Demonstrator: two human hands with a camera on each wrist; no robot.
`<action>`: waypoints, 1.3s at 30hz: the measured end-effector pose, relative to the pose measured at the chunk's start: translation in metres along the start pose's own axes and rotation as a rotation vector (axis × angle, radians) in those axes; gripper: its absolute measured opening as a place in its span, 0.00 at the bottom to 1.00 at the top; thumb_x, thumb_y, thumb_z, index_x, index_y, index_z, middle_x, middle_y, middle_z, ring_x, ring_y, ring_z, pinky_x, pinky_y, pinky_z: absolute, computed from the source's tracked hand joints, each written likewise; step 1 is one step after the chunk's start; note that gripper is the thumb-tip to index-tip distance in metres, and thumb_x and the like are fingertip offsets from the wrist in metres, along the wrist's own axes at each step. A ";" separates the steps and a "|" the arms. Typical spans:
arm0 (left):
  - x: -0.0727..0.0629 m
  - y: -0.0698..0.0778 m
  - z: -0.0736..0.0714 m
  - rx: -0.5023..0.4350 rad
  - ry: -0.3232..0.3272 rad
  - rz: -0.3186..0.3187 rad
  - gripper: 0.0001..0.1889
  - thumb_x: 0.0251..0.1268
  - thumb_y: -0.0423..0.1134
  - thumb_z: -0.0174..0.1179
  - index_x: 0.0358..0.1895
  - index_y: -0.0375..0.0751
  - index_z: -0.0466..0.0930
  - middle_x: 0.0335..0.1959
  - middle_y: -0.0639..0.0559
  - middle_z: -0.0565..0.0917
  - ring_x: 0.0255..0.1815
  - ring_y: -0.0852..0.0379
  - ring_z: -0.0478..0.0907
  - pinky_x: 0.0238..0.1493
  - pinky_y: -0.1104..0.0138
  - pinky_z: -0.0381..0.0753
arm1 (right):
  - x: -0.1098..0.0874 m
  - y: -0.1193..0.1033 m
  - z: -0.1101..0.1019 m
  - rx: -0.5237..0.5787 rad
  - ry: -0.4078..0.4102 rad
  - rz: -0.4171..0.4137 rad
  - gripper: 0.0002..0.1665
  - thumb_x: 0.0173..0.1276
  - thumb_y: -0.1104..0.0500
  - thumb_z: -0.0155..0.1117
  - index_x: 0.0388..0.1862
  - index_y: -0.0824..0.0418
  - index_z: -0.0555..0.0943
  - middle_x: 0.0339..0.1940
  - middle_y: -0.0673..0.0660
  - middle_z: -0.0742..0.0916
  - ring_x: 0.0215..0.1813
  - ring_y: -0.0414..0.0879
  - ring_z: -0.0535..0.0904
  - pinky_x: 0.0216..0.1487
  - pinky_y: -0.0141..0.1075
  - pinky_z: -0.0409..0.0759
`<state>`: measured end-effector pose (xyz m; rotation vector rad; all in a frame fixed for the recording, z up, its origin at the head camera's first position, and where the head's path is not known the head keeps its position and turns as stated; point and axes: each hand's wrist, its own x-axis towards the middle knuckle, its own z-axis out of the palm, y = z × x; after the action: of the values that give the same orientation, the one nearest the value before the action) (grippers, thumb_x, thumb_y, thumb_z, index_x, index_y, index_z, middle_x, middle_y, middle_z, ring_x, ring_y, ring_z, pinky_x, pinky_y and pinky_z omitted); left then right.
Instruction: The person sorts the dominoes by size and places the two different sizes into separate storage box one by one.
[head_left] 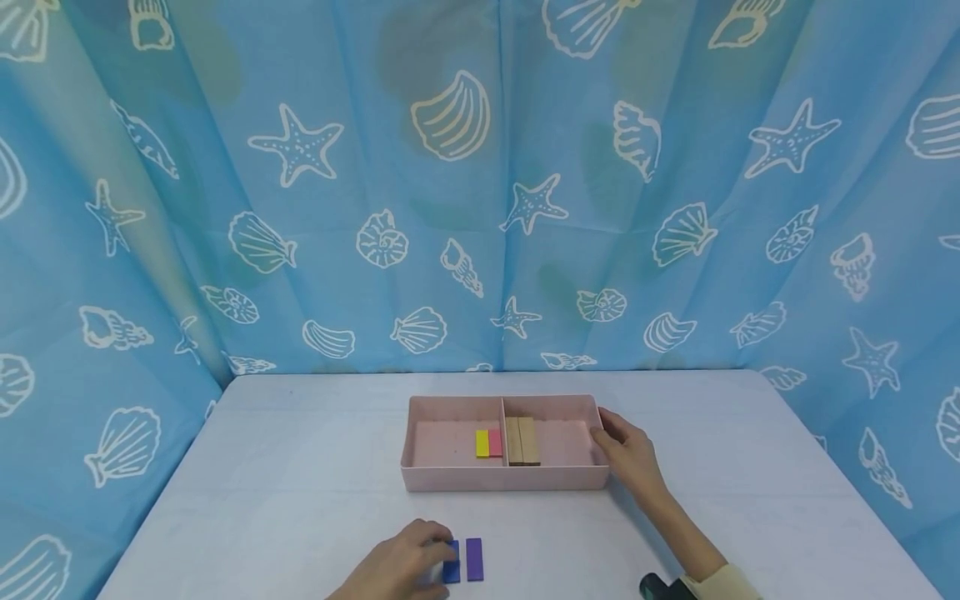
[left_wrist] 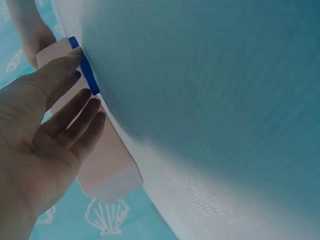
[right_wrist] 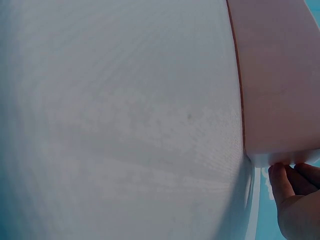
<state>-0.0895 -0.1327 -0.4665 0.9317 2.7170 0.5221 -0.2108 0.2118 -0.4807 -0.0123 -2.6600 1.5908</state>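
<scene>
In the head view my left hand (head_left: 408, 560) is at the table's near side, its fingers loosely bent over a blue block (head_left: 452, 568). The left wrist view shows the thumb and fingers of this hand (left_wrist: 50, 110) spread apart beside the blue block (left_wrist: 88, 72); whether they touch it I cannot tell. Just right of it lies a purple block (head_left: 475, 559). My right hand (head_left: 633, 457) holds the right end wall of a pink two-compartment box (head_left: 502, 479), thumb over the rim. In the right wrist view, fingers (right_wrist: 282, 185) press the box's outer end.
Yellow (head_left: 482, 444) and pink (head_left: 495, 443) blocks lie in the box's left compartment, against the divider (head_left: 503, 417). Two wooden blocks (head_left: 522, 442) lie side by side in the right compartment. A white cloth (head_left: 300, 467) covers the table; blue shell-patterned curtains (head_left: 480, 208) surround it.
</scene>
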 end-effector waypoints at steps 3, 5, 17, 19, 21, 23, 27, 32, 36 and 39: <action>0.001 0.000 0.002 0.001 0.014 0.035 0.15 0.60 0.44 0.70 0.50 0.47 0.84 0.52 0.56 0.78 0.54 0.59 0.75 0.54 0.66 0.80 | 0.000 0.000 -0.001 -0.003 -0.002 0.001 0.29 0.77 0.57 0.53 0.72 0.69 0.66 0.70 0.68 0.73 0.71 0.62 0.68 0.68 0.53 0.69; 0.002 0.000 0.003 0.007 0.027 0.054 0.15 0.60 0.43 0.70 0.50 0.47 0.84 0.52 0.56 0.78 0.54 0.59 0.75 0.54 0.66 0.80 | 0.000 0.000 -0.001 -0.004 -0.002 0.001 0.29 0.78 0.57 0.53 0.72 0.69 0.66 0.70 0.68 0.73 0.71 0.62 0.68 0.68 0.53 0.69; 0.006 0.003 0.001 -0.012 -0.015 0.023 0.13 0.60 0.40 0.70 0.47 0.45 0.84 0.50 0.57 0.78 0.52 0.60 0.76 0.56 0.67 0.79 | 0.000 0.000 0.000 -0.028 0.001 0.004 0.29 0.78 0.57 0.53 0.72 0.70 0.66 0.70 0.68 0.72 0.71 0.63 0.67 0.69 0.53 0.68; 0.006 0.003 0.002 -0.012 -0.009 0.027 0.12 0.60 0.40 0.70 0.47 0.45 0.84 0.50 0.57 0.78 0.53 0.60 0.77 0.56 0.66 0.79 | 0.000 0.000 0.000 -0.028 0.003 -0.001 0.29 0.78 0.57 0.53 0.72 0.70 0.66 0.70 0.68 0.72 0.71 0.63 0.67 0.68 0.53 0.68; 0.006 0.003 0.002 -0.012 -0.007 0.031 0.12 0.60 0.39 0.70 0.46 0.45 0.84 0.50 0.57 0.79 0.53 0.60 0.77 0.56 0.66 0.79 | 0.001 0.000 0.000 -0.028 0.003 -0.002 0.29 0.78 0.57 0.53 0.72 0.70 0.66 0.70 0.69 0.73 0.71 0.63 0.67 0.68 0.53 0.68; 0.006 0.003 0.001 -0.013 -0.012 0.029 0.11 0.60 0.39 0.70 0.46 0.45 0.85 0.50 0.57 0.79 0.53 0.60 0.77 0.56 0.65 0.79 | 0.000 -0.001 0.000 -0.026 0.003 0.000 0.29 0.78 0.57 0.53 0.72 0.70 0.66 0.70 0.69 0.73 0.71 0.64 0.67 0.68 0.53 0.68; 0.007 0.003 0.000 -0.026 -0.022 0.012 0.11 0.60 0.40 0.70 0.45 0.45 0.85 0.49 0.58 0.79 0.51 0.61 0.76 0.57 0.66 0.79 | 0.000 -0.001 -0.001 -0.028 0.001 0.004 0.29 0.77 0.57 0.53 0.72 0.70 0.66 0.70 0.68 0.72 0.71 0.63 0.67 0.69 0.53 0.68; 0.007 0.002 0.001 -0.033 -0.021 0.013 0.11 0.60 0.40 0.70 0.46 0.45 0.85 0.49 0.58 0.80 0.50 0.61 0.76 0.57 0.66 0.79 | 0.000 -0.001 -0.001 -0.033 0.002 0.001 0.29 0.77 0.57 0.53 0.72 0.69 0.66 0.70 0.68 0.73 0.71 0.63 0.67 0.69 0.53 0.68; 0.007 0.002 0.001 -0.034 -0.022 0.014 0.12 0.60 0.40 0.70 0.46 0.45 0.85 0.49 0.58 0.80 0.51 0.61 0.76 0.57 0.65 0.79 | 0.000 -0.001 -0.001 -0.036 0.002 0.002 0.29 0.78 0.56 0.53 0.72 0.69 0.66 0.70 0.68 0.73 0.71 0.63 0.67 0.69 0.53 0.68; 0.007 0.002 0.001 -0.030 -0.017 0.010 0.12 0.60 0.40 0.71 0.45 0.45 0.85 0.49 0.58 0.80 0.50 0.61 0.77 0.56 0.66 0.79 | 0.000 -0.001 -0.001 -0.036 0.001 0.005 0.29 0.78 0.56 0.53 0.72 0.69 0.66 0.70 0.68 0.73 0.71 0.63 0.67 0.69 0.53 0.68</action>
<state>-0.0942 -0.1266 -0.4672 0.9388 2.6831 0.5536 -0.2109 0.2120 -0.4790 -0.0204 -2.6892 1.5438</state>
